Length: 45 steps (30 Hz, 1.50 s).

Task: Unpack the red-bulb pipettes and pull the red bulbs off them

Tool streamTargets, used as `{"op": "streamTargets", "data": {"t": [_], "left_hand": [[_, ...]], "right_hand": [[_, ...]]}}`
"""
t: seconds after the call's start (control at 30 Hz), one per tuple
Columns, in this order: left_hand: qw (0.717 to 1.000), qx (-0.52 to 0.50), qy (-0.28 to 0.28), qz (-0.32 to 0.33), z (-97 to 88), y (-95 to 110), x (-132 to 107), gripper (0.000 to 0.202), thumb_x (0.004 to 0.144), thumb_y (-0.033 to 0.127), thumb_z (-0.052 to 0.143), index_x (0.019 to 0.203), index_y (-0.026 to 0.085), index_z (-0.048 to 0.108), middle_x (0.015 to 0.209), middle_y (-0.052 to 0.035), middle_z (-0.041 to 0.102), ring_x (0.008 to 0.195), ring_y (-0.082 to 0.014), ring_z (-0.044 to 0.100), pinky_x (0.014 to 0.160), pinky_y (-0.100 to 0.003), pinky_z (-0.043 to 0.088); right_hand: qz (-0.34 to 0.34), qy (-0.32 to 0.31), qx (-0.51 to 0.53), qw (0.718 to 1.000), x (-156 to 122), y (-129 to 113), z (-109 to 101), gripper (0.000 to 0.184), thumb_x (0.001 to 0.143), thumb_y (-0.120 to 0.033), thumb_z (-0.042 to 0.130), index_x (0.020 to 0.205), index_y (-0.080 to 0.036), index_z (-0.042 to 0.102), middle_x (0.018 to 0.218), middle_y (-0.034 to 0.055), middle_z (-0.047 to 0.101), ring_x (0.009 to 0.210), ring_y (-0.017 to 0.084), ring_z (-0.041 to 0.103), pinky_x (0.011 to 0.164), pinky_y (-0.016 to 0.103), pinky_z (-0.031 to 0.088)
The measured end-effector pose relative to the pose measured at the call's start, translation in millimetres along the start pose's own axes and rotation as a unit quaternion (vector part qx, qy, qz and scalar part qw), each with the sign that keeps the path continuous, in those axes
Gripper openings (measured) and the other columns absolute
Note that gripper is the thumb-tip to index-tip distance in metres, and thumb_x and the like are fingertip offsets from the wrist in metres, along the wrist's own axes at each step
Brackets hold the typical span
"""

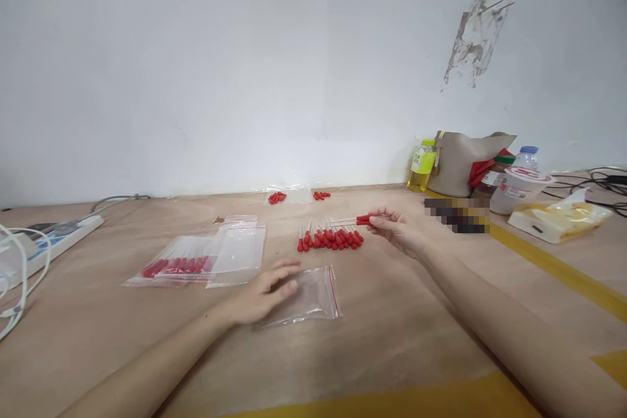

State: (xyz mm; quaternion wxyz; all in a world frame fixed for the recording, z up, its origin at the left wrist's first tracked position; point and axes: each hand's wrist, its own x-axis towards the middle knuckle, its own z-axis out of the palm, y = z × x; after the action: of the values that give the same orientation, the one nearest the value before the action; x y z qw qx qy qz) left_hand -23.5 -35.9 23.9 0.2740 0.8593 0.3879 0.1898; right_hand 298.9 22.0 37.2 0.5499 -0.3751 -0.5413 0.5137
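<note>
My right hand (392, 228) pinches a few droppers (363, 219) by their red rubber bulbs, their thin clear stems pointing left. Below and left of it lies a pile of similar droppers (333, 238), bulbs toward me. My left hand (267, 294) is open, fingers apart, over the left end of a clear zip bag (313, 294) with a red seal line on its right; whether it presses on the bag I cannot tell. Farther left, flat zip bags (240, 248) overlap filled bags of red-bulbed droppers (181, 264).
Against the wall are red bulbs (277, 198) on clear plastic. At right stand a yellow-green bottle (421, 166), a grey bag (465, 163), a lidded tub (522, 189) and a tissue pack (558, 215). A power strip (63, 245) with white cables lies at left.
</note>
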Motion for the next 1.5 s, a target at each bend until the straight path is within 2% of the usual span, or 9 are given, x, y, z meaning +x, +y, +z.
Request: {"op": "streamTargets", "data": {"t": [0.13,0.23,0.33,0.43,0.57,0.73,1.03,1.27,1.5], "left_hand": [[0.982,-0.105,0.139,-0.068,-0.9,-17.2,43.0,0.045,0.082,0.046,0.046,0.119,0.022,0.051,0.128,-0.0068,0.049,0.119,-0.0220,0.043,0.101,-0.039,0.032],[0.946,-0.162,0.254,-0.122,5.5,-27.8,80.1,0.045,0.083,0.043,0.042,0.118,0.017,0.051,0.129,-0.0099,0.048,0.120,-0.0220,0.043,0.100,-0.037,0.032],[0.935,-0.163,0.286,-0.133,16.2,-32.7,102.4,0.045,0.085,0.041,0.036,0.119,0.014,0.049,0.123,-0.0118,0.052,0.115,-0.0216,0.047,0.096,-0.037,0.036],[0.938,-0.158,0.284,-0.117,25.0,-32.3,104.7,0.043,0.084,0.042,0.038,0.111,0.014,0.055,0.099,-0.0079,0.065,0.096,-0.0210,0.059,0.086,-0.035,0.043],[0.945,-0.148,0.278,-0.091,28.0,-29.2,95.6,0.037,0.083,0.043,0.039,0.093,0.016,0.063,0.073,-0.0017,0.067,0.075,-0.0188,0.061,0.076,-0.032,0.046],[0.935,-0.151,0.306,-0.100,26.5,-28.7,94.8,0.037,0.083,0.040,0.039,0.097,0.013,0.061,0.082,-0.0048,0.068,0.080,-0.0197,0.062,0.077,-0.032,0.046],[0.940,-0.141,0.299,-0.087,26.9,-27.7,95.9,0.035,0.085,0.039,0.039,0.107,0.017,0.056,0.095,-0.0045,0.065,0.088,-0.0187,0.059,0.082,-0.032,0.044],[0.937,-0.127,0.306,-0.107,25.3,-24.4,95.8,0.035,0.080,0.040,0.047,0.101,0.013,0.057,0.100,-0.0103,0.062,0.085,-0.0198,0.059,0.079,-0.034,0.045],[0.928,-0.140,0.321,-0.127,25.8,-22.7,96.0,0.042,0.070,0.042,0.058,0.099,0.012,0.055,0.080,-0.0061,0.062,0.072,-0.0166,0.058,0.068,-0.028,0.046]], "right_hand": [[-0.143,0.005,-0.167,0.975,18.2,8.3,41.5,0.020,0.071,-0.030,0.062,0.083,-0.017,0.054,0.083,0.0040,0.065,0.076,0.013,0.061,0.072,0.029,0.048],[-0.265,-0.004,-0.336,0.904,30.9,21.9,71.2,0.012,0.080,-0.021,0.051,0.090,-0.017,0.056,0.088,0.0051,0.064,0.081,0.014,0.059,0.076,0.030,0.046],[-0.322,-0.031,-0.475,0.818,40.0,35.1,88.9,0.016,0.082,-0.014,0.045,0.093,-0.015,0.057,0.088,0.0081,0.063,0.083,0.016,0.057,0.076,0.031,0.045],[-0.341,-0.072,-0.515,0.783,45.1,44.0,94.9,0.018,0.082,-0.012,0.044,0.093,-0.015,0.058,0.089,0.0089,0.063,0.086,0.017,0.055,0.078,0.031,0.044],[-0.350,-0.096,-0.526,0.769,46.1,48.8,94.6,0.020,0.081,-0.010,0.044,0.094,-0.016,0.059,0.086,0.0077,0.063,0.083,0.017,0.054,0.077,0.030,0.043],[-0.368,-0.120,-0.529,0.755,42.9,50.0,93.3,0.020,0.083,-0.013,0.045,0.095,-0.017,0.060,0.088,0.0069,0.065,0.082,0.017,0.055,0.078,0.032,0.041],[-0.354,-0.116,-0.486,0.791,39.1,51.6,91.3,0.035,0.082,-0.021,0.052,0.116,-0.019,0.050,0.100,0.0065,0.064,0.091,0.017,0.056,0.082,0.031,0.040],[-0.344,-0.074,-0.521,0.778,30.9,47.5,91.8,0.034,0.080,-0.036,0.055,0.108,-0.018,0.054,0.091,0.0069,0.065,0.087,0.020,0.055,0.080,0.035,0.034],[-0.354,-0.003,-0.478,0.804,26.6,38.8,89.9,0.023,0.081,-0.028,0.051,0.100,-0.017,0.055,0.090,0.0061,0.064,0.086,0.018,0.054,0.082,0.035,0.033]]}}
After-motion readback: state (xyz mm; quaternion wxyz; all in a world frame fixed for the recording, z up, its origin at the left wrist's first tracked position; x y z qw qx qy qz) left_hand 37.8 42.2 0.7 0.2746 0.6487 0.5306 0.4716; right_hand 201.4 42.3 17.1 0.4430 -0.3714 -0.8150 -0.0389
